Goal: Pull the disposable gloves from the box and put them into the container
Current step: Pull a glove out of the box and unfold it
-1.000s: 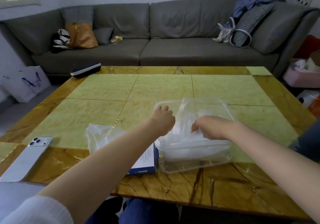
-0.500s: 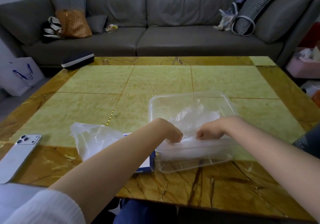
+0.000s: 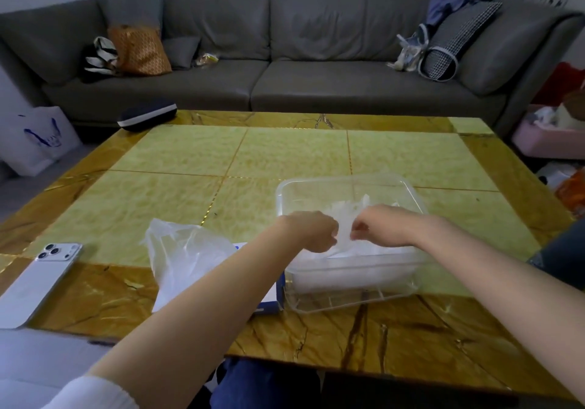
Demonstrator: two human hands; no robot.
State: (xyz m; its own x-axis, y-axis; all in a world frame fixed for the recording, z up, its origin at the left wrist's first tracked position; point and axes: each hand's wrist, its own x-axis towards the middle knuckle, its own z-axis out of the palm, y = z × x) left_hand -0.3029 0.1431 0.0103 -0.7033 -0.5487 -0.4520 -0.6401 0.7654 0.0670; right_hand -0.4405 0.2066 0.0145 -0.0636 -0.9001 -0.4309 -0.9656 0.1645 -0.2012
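A clear plastic container [image 3: 345,182] stands on the table in front of me with thin see-through gloves piled inside. Over its near half, my left hand [image 3: 311,230] and my right hand [image 3: 376,226] sit close together, each pinching the same clear glove [image 3: 345,218], which rises between them. The blue and white glove box [image 3: 269,301] lies just left of the container, mostly hidden under my left forearm. A loose clear glove [image 3: 186,256] billows up from the box's left end.
A white phone [image 3: 38,282] lies at the table's left near edge. A dark case [image 3: 147,116] sits on the far left corner. A grey sofa [image 3: 316,70] with bags and cushions runs behind the table [image 3: 285,152]. Bags and a pink tub stand on the floor at either side.
Both hands have come closer together and lifted slightly, drawing the glove up between them above the pile. The view has tilted a little.
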